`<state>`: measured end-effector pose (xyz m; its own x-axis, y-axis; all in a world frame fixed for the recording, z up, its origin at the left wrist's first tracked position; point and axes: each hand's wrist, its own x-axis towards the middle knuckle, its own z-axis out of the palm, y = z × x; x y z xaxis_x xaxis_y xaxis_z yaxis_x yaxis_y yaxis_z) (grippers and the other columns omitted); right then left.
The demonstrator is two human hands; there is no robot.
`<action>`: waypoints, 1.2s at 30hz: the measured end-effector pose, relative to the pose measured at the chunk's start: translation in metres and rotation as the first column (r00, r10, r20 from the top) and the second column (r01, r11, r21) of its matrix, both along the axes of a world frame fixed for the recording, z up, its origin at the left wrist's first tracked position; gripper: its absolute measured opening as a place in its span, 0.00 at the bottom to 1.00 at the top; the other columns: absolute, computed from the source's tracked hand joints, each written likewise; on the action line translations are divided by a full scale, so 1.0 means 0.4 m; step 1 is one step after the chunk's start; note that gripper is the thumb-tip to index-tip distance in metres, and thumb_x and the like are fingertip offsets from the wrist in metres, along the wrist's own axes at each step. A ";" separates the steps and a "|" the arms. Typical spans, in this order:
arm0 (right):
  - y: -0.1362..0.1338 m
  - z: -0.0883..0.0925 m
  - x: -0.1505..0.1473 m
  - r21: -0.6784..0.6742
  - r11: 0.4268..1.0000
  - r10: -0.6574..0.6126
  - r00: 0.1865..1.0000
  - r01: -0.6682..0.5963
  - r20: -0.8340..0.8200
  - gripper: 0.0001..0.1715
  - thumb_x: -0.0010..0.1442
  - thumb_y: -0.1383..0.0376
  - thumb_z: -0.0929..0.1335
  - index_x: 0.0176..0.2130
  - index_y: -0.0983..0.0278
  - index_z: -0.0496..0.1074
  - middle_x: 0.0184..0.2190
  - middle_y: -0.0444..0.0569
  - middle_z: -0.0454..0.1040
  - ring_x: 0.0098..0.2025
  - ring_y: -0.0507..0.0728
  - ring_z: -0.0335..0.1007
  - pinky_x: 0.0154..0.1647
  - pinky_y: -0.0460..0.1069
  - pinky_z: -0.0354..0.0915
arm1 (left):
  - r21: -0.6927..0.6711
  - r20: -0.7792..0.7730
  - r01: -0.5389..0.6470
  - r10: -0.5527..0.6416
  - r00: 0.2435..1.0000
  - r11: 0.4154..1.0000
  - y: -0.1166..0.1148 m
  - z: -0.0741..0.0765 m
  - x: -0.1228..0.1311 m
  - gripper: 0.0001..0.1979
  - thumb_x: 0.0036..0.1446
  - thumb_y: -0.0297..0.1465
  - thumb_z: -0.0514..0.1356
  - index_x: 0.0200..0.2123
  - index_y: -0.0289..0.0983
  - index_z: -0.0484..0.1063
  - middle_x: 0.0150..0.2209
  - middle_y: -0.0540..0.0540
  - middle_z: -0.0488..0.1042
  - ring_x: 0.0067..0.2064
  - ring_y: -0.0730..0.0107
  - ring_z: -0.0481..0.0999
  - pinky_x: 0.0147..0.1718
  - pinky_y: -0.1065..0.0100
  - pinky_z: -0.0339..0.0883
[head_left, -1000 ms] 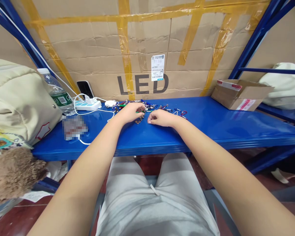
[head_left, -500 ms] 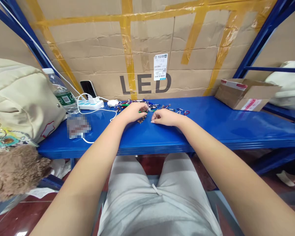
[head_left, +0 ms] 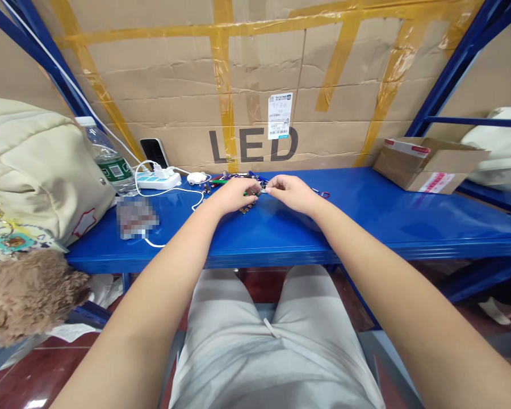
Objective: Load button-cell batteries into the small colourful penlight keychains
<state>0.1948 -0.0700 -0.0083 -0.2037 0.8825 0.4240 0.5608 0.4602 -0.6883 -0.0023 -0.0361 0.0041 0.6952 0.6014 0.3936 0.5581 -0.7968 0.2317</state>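
My left hand (head_left: 238,193) is closed with its fingertips curled around a small green carabiner (head_left: 247,194), mostly hidden by the fingers. Close beside it, my right hand (head_left: 293,193) has its thumb and fingers pinched together near a small pale, shiny piece (head_left: 263,191); whether they grip it is too small to make out. Behind both hands lies a pile of small coloured metal pieces (head_left: 221,180). Several brass-coloured bits (head_left: 246,208) lie just below my left hand. A red carabiner (head_left: 325,195) rests right of my right hand.
On the blue table (head_left: 392,221), a power strip (head_left: 159,179), white cable and pixelated object (head_left: 136,217) lie left. A water bottle (head_left: 113,165) and cream bag (head_left: 38,165) stand beyond. An open cardboard box (head_left: 426,165) sits right. A large carton (head_left: 174,91) forms the back.
My right hand has moved up and slightly away from me, its fingertips now close to those of my left hand. The left hand has barely shifted and keeps its grip.
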 end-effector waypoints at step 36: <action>0.011 -0.038 -0.015 0.211 0.965 -0.007 0.792 -0.155 0.610 0.10 0.60 0.63 0.67 0.38 0.62 0.77 0.43 0.54 0.73 0.47 0.63 0.68 0.49 0.57 0.63 | 0.073 0.086 -0.147 0.141 0.986 0.986 -0.002 0.008 0.001 0.11 0.53 0.24 0.57 0.41 0.36 0.74 0.42 0.45 0.78 0.43 0.63 0.76 0.45 0.63 0.68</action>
<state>0.1888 -0.0656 -0.0235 -0.5481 0.7420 0.3860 0.7794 0.6206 -0.0861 -0.0021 -0.0370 0.0072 0.5681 0.6579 0.4944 0.6503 -0.7270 0.2202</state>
